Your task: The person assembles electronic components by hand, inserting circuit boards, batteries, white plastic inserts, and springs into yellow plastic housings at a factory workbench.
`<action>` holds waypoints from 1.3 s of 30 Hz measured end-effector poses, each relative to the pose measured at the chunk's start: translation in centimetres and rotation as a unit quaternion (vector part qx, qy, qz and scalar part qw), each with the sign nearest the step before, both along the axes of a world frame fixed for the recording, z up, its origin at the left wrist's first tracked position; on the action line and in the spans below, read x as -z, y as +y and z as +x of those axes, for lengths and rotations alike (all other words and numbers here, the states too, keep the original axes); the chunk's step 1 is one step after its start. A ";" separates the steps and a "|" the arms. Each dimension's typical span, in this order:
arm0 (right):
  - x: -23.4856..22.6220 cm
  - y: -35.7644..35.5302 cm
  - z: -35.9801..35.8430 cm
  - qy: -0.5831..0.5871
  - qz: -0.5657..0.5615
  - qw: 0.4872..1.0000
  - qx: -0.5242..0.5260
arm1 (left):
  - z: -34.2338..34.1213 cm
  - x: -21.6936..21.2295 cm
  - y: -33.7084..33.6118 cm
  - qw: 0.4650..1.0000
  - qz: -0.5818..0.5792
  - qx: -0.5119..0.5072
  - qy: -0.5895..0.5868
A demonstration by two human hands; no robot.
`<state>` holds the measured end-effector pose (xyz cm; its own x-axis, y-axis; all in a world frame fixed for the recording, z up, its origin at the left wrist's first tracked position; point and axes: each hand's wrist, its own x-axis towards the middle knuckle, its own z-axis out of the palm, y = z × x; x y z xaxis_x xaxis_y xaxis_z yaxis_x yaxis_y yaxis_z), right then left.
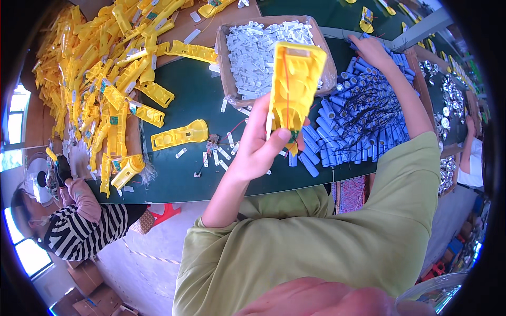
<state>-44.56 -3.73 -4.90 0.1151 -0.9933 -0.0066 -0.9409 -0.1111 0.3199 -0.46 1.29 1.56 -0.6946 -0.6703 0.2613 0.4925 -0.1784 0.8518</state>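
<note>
My left hand is closed around the narrow end of a yellow plastic torch housing half. Its hollow inside faces up, and a thin red wire runs along it. A small green part shows near my thumb. My right hand reaches to the far edge of a heap of blue cylindrical batteries with black wires. Its fingers look apart over the far batteries, with their tips partly hidden. Behind the held housing stands a cardboard box full of small white plastic strips.
A large heap of yellow housings covers the left of the green table. One loose housing and small white pieces lie nearer. A grey metal bar stands far right. A co-worker in stripes sits at left.
</note>
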 end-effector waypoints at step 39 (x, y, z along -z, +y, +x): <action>-8.0 10.2 30.5 -0.652 -0.319 0.688 -0.024 | -1.4 -0.1 4.1 0.955 -0.124 -0.182 -0.198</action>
